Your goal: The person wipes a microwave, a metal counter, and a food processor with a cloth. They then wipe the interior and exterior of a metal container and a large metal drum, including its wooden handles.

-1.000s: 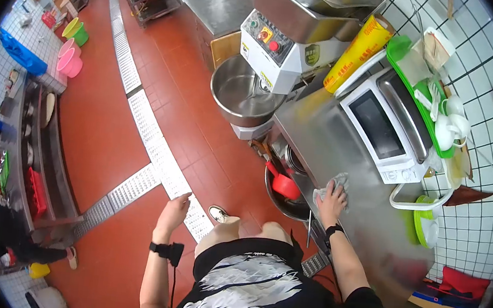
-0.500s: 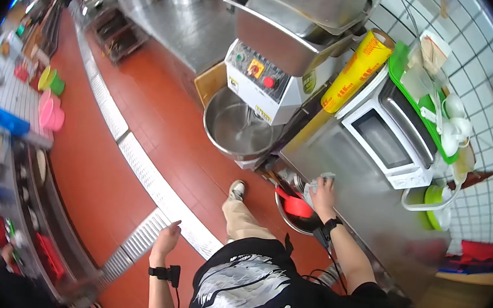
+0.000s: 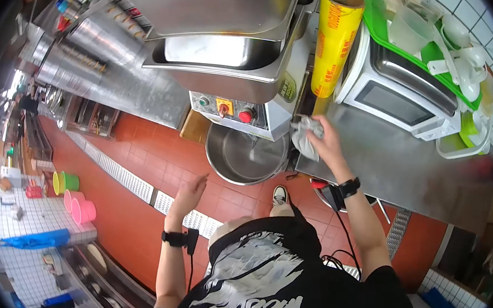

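My right hand (image 3: 328, 147) grips a crumpled grey-white cloth (image 3: 306, 138) above the near-left part of the steel counter (image 3: 373, 146). Just left of the cloth stands a floor mixer (image 3: 268, 120), with a red button and a yellow switch plate on its panel. Its wide steel bowl (image 3: 220, 154) has a mixing tool inside. My left hand (image 3: 189, 196) hangs over the red floor, left of and below the bowl, fingers loosely stretched and holding nothing.
Deep steel pans (image 3: 214, 6) are stacked on the mixer. A yellow film roll (image 3: 333, 49) stands beside a white microwave (image 3: 402, 101), topped by a green tray (image 3: 384, 45) of ladles and containers. Below the counter edge, a red-handled item (image 3: 318, 184) is partly hidden by my arm.
My view has turned and come closer to the mixer. My right hand has carried the cloth from above the floor basin up to beside the mixer. My left hand has risen toward the bowl.
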{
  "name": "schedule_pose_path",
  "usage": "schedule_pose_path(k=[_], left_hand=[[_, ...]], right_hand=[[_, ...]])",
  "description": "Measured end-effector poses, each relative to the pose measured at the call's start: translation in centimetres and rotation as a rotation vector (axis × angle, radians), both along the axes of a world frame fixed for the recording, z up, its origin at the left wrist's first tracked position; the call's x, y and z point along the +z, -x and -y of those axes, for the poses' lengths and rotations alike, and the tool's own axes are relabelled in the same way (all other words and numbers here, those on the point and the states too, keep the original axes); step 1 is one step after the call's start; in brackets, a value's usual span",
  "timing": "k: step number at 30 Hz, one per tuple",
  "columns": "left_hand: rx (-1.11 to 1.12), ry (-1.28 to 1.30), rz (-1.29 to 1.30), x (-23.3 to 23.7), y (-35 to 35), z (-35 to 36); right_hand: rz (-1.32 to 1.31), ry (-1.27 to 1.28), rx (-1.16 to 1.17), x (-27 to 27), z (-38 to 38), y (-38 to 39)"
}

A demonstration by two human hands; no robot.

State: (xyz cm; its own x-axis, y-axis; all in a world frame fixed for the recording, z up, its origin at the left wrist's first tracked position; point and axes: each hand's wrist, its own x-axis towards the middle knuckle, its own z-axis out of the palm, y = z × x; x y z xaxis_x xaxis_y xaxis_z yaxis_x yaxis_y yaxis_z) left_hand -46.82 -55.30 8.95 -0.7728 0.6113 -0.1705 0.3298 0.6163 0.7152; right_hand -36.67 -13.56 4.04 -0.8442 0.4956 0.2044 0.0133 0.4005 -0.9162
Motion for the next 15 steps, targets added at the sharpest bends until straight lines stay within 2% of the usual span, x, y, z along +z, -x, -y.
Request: schedule_pose_path(k=[2,3,4,5,6,7,8,9,10,12,15], left_hand=[[-0.024,0.037,0.024,-0.3,4.0,-1.7],[-0.034,0.063,0.043,-0.4,5.7,-2.3],[-0.07,0.082,0.045,-0.5,7.8,-2.8],[0.013,0.223,-0.029,-0.6,10.1,-3.1],[0.091,0.354,-0.112,-0.9,12.4,-3.5],[0.112,0.359,-0.183,-1.6,15.1,-3.6],[0.136,0.364,-0.248,-2.9,17.9,-3.1],[0.2,0.247,-0.158,-4.6,20.9,-2.1],[0.19,0.173,-0.214,-4.8,22.4,-2.3],[0.172,0.147,-0.152,-3.1,24.5,-3.8],[0.087,0.094,-0.204,-5.4,29.6,-3.9]], right_hand=[[-0.123,-0.058,-0.109,3.6,1.4,2.6],[-0.154,-0.02,-0.122,4.2,2.1,4.2],[-0.278,-0.086,-0.162,4.2,3.1,5.8],[-0.3,-0.195,-0.192,3.8,4.2,7.4],[-0.203,-0.049,-0.114,3.4,6.1,8.1],[-0.213,-0.263,-0.26,2.0,7.8,9.0],[-0.126,-0.344,-0.259,2.5,8.8,9.0],[-0.08,-0.378,-0.296,2.4,9.4,9.1],[-0.036,-0.417,-0.331,2.2,9.8,9.2],[-0.025,-0.388,-0.366,1.4,9.3,9.1],[0.034,-0.362,-0.483,-0.4,9.2,7.9]])
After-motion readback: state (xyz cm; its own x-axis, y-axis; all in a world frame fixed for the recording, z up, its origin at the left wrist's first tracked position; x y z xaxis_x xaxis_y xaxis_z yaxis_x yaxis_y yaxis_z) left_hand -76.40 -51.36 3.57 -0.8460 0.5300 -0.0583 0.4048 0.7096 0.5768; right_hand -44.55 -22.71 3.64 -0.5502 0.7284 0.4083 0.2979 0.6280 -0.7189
